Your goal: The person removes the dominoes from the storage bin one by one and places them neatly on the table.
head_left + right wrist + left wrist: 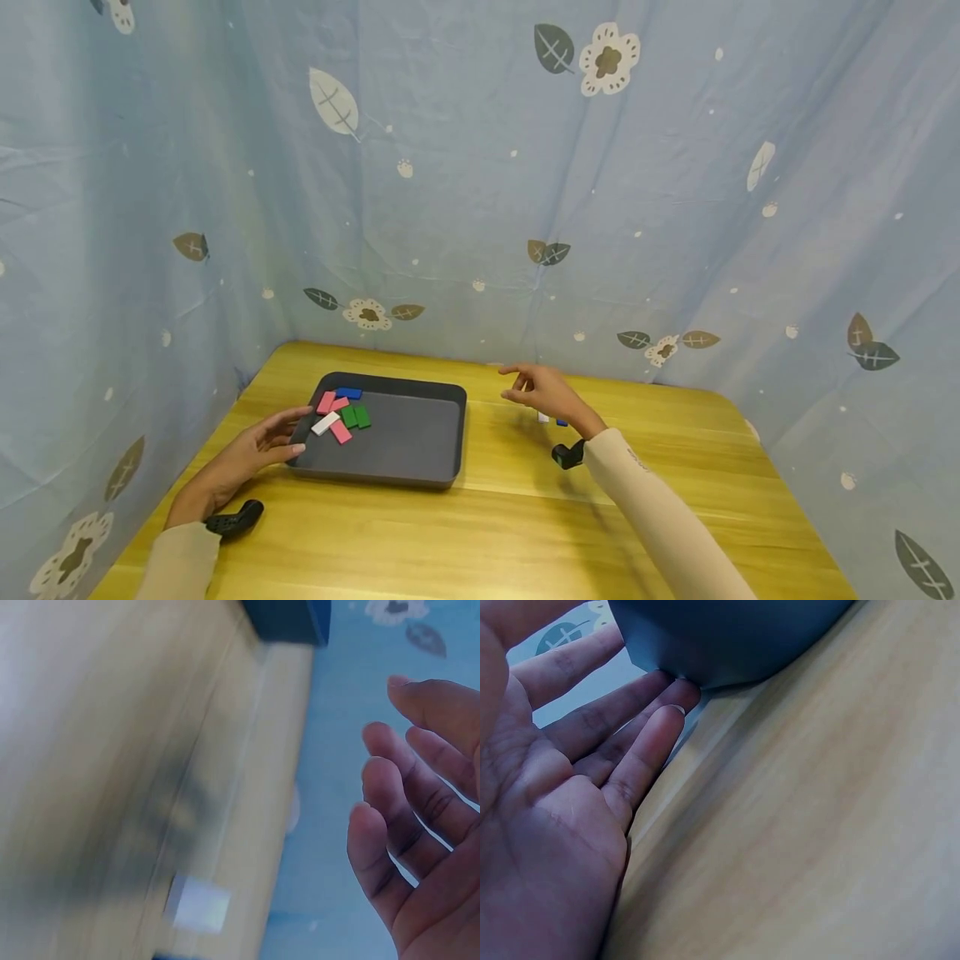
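Note:
A dark grey tray (pixel 412 433) lies on the table, and my left hand (pixel 243 454) touches its left side with fairly straight fingers (pixel 641 754). Inside the tray's left part lie several small blocks: a white block (pixel 326 423), pink blocks (pixel 341 431), green blocks (pixel 356 417) and a blue block (pixel 348 393). My right hand (pixel 547 392) hovers above the table right of the tray, fingers loosely bent and holding nothing. Partly hidden beneath it are another white block (pixel 202 905) and another blue block (pixel 562 422).
The wooden table (pixel 495 533) extends in front and to the right of the tray. A light blue patterned curtain (pixel 465 167) hangs behind the table and along both sides. Each wrist carries a black device, such as the left strap mount (pixel 235 520).

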`<state>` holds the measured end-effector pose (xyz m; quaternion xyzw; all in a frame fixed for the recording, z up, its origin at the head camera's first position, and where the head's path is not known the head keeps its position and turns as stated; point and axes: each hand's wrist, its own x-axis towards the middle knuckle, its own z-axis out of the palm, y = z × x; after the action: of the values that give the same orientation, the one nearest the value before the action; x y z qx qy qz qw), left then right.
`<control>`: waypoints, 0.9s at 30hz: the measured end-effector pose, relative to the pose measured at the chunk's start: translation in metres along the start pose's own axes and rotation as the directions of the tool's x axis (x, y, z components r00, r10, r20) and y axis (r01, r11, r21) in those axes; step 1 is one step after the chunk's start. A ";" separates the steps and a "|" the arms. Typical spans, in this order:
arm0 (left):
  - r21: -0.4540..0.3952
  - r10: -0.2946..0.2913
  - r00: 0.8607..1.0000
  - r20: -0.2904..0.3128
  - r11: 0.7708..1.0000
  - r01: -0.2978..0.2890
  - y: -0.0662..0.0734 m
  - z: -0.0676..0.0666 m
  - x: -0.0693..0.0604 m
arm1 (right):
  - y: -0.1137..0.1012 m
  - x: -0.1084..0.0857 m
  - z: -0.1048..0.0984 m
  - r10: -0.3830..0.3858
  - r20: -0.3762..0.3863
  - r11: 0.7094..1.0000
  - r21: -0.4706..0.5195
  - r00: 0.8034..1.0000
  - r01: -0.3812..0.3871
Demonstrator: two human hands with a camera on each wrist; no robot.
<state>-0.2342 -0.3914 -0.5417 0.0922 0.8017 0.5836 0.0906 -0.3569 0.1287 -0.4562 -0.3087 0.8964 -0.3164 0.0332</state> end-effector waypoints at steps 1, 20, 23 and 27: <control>-0.006 -0.003 1.000 -0.003 1.000 0.003 0.000 0.001 -0.001 | -0.004 0.002 0.002 -0.015 0.000 1.000 0.003 1.000 0.015; -0.010 0.010 1.000 -0.012 1.000 -0.010 0.000 -0.001 -0.001 | -0.071 0.056 0.052 -0.190 0.105 0.979 0.098 0.976 0.179; -0.022 0.004 1.000 -0.008 1.000 -0.004 0.000 -0.001 -0.001 | -0.079 0.064 0.063 -0.202 0.134 0.975 0.116 0.970 0.187; -0.030 -0.005 1.000 0.005 1.000 0.005 0.001 0.000 -0.001 | -0.091 0.072 0.078 -0.226 0.168 0.970 0.134 0.960 0.204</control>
<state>-0.2330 -0.3916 -0.5411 0.0902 0.7929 0.5951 0.0953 -0.3469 -0.0104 -0.4551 -0.4296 0.8308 -0.3399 0.0983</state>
